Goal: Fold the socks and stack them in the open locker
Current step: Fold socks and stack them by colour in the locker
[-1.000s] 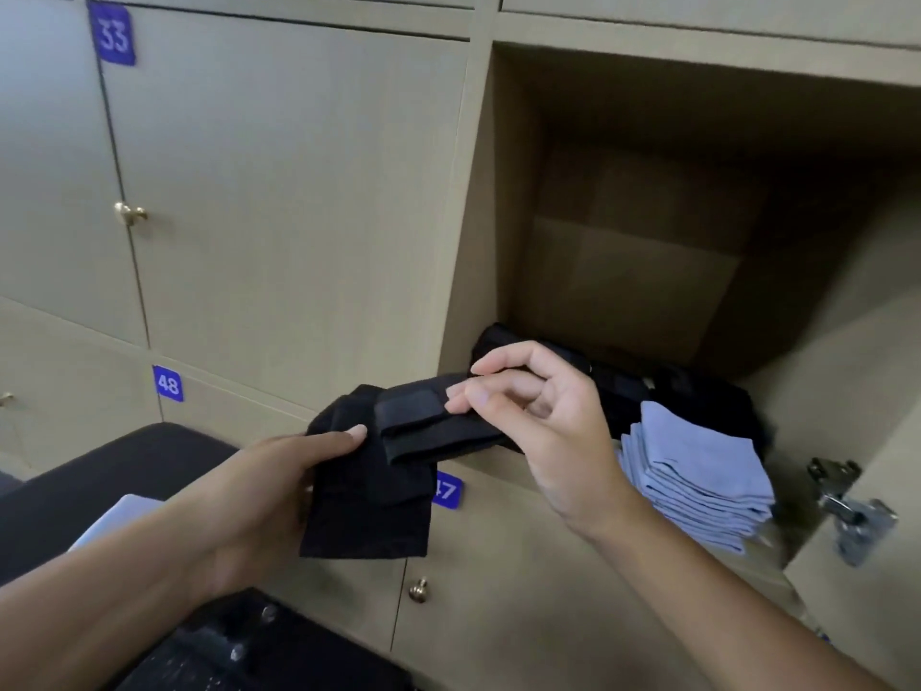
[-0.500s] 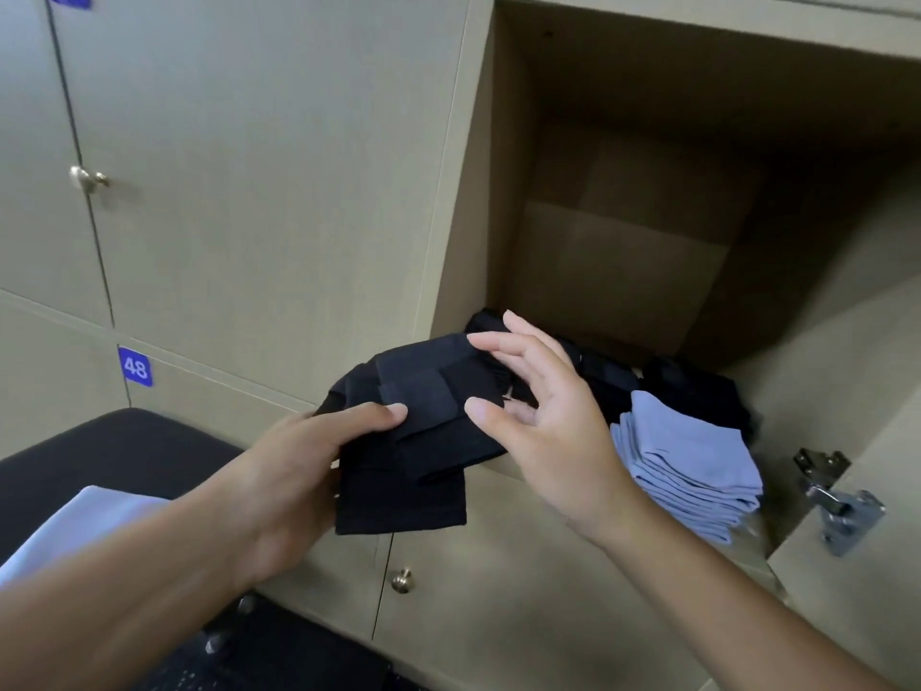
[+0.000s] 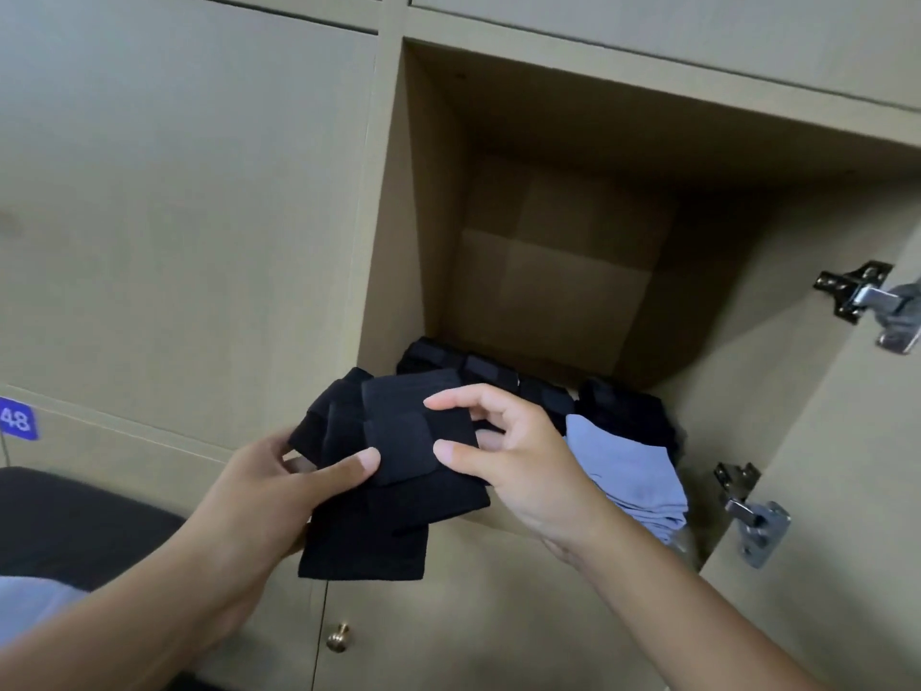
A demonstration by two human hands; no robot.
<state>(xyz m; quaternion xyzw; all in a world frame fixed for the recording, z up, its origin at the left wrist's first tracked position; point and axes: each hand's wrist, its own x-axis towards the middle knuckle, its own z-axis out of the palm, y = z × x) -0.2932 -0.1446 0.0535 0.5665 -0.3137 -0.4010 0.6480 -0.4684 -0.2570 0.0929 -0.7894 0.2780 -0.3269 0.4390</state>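
we see left hand (image 3: pixel 259 496) pinching black socks (image 3: pixel 393 471) in front of the open locker (image 3: pixel 548 271); right hand (image 3: pixel 503 461) grips the folded flap. loosen either and the fold likely springs open, maybe knocking blue stack (image 3: pixel 628 471).

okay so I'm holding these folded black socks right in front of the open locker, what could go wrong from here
The black socks are held only at their upper part by the left hand and right hand; the lower part hangs free and may unfold. Sliding them into the locker could also nudge the blue sock stack, which sits at the front edge.
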